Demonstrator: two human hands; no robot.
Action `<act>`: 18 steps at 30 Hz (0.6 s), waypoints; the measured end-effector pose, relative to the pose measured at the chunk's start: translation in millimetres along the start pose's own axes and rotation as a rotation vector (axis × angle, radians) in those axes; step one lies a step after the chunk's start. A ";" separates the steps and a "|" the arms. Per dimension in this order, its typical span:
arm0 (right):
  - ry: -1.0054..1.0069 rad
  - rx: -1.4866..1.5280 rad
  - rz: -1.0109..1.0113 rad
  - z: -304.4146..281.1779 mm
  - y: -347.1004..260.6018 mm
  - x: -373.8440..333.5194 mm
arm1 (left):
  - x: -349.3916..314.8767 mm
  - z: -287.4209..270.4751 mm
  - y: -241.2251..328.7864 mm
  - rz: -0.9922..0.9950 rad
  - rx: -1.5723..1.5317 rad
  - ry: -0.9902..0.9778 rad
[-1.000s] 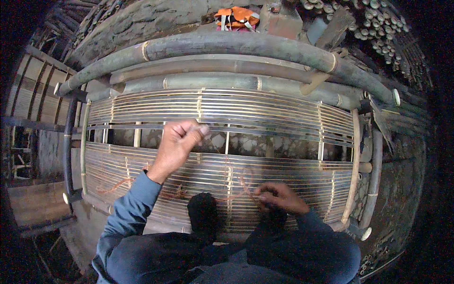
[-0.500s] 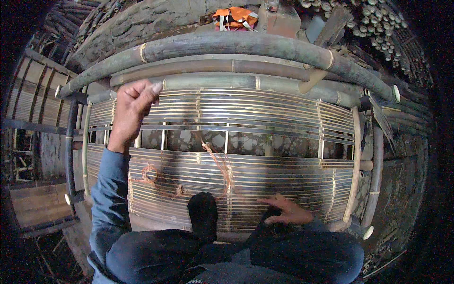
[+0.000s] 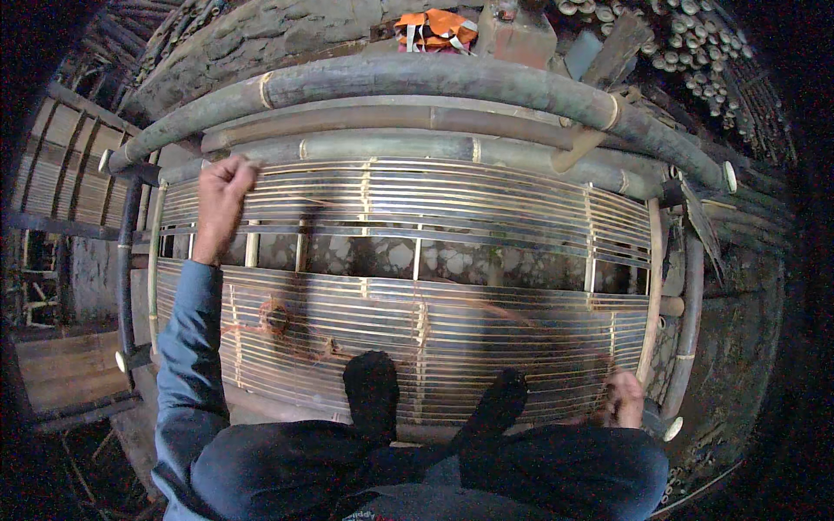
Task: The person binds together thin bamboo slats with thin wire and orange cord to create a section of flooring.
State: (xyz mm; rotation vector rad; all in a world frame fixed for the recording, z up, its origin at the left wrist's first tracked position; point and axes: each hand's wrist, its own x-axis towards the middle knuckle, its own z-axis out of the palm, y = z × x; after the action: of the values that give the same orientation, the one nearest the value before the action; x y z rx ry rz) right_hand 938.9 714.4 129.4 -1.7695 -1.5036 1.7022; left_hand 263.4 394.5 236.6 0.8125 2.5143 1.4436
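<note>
A bamboo bench seat of thin slats (image 3: 512, 356) lies beneath me, with a long gap across its middle. Over the far slats at the left, my left hand (image 3: 224, 204) is closed in a fist; what it pinches is too small to make out. My right hand (image 3: 623, 399), blurred, is closed at the near right corner of the slats. Reddish strands show beside it, and a thin orange string (image 3: 499, 310) slants across the slats toward it. A tangled bundle of orange string (image 3: 274, 317) lies on the near left slats.
My dark-covered feet (image 3: 372, 391) rest on the near slats. Thick bamboo poles (image 3: 373, 80) form the far rail. An orange bag (image 3: 437, 30) lies beyond it, and stacked bamboo (image 3: 686, 39) is at the far right. Slatted bamboo pieces (image 3: 74, 161) stand at the left.
My right hand has moved right to the near corner and closed. My left hand has shifted slightly left. The orange strands near the middle have left their place; one string now slants rightward.
</note>
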 end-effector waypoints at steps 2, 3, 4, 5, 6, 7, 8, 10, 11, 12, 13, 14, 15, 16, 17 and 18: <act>0.221 -0.038 -0.052 -61.7 30.1 -5.7 | 9.8 -20.4 -14.3 -0.089 -0.111 0.112; 0.314 -0.141 -0.050 -96.9 50.9 -10.6 | 12.3 -30.4 -18.6 -0.133 -0.163 0.170; 0.410 -0.302 -0.007 -135.3 77.5 -21.3 | 11.7 -37.2 -20.5 -0.129 -0.098 0.170; 0.473 -0.471 0.045 -165.7 99.8 -31.5 | 8.9 -38.9 -17.5 -0.164 -0.112 0.097; 0.514 -0.662 0.125 -191.4 119.0 -43.2 | 4.6 -42.4 -13.7 -0.198 -0.129 0.030; 0.527 -0.852 0.216 -209.9 134.8 -53.4 | 2.7 -44.8 -13.2 -0.230 -0.150 -0.034; 0.515 -1.025 0.311 -221.0 145.6 -60.4 | -0.1 -44.3 -14.7 -0.230 -0.133 -0.091; 0.458 -1.176 0.290 -208.3 154.9 -65.7 | -10.5 -13.7 4.3 -0.250 -0.103 -0.250; 0.424 -1.187 0.200 -194.9 153.7 -64.1 | -20.5 12.1 25.7 -0.262 -0.093 -0.320; 0.376 -1.153 0.051 -167.5 141.3 -45.9 | -26.9 26.9 20.9 -0.122 -0.181 -0.400; 0.314 -1.086 -0.122 -126.5 112.2 -33.0 | -40.3 43.7 42.6 -0.190 -0.293 -0.468; 0.227 -0.998 -0.303 -76.6 76.8 -16.3 | -46.4 57.9 36.3 -0.175 -0.320 -0.497; 0.137 -0.910 -0.457 -24.7 24.8 -8.3 | -50.0 70.1 39.6 -0.109 -0.365 -0.535; 0.072 -0.841 -0.600 18.7 -19.7 -5.9 | -52.0 79.9 47.0 -0.193 -0.431 -0.590; -0.039 -0.827 -0.551 86.5 -98.9 -22.6 | -55.3 86.0 52.9 -0.284 -0.484 -0.638; -0.102 -0.716 -0.711 119.5 -132.5 -24.2 | -55.0 97.7 60.4 -0.249 -0.514 -0.678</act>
State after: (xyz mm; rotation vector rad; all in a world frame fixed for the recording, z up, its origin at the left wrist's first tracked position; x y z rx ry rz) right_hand 779.5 698.9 211.7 -1.1142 -2.5953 0.9571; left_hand 369.1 464.8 226.6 0.6987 1.5897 1.3386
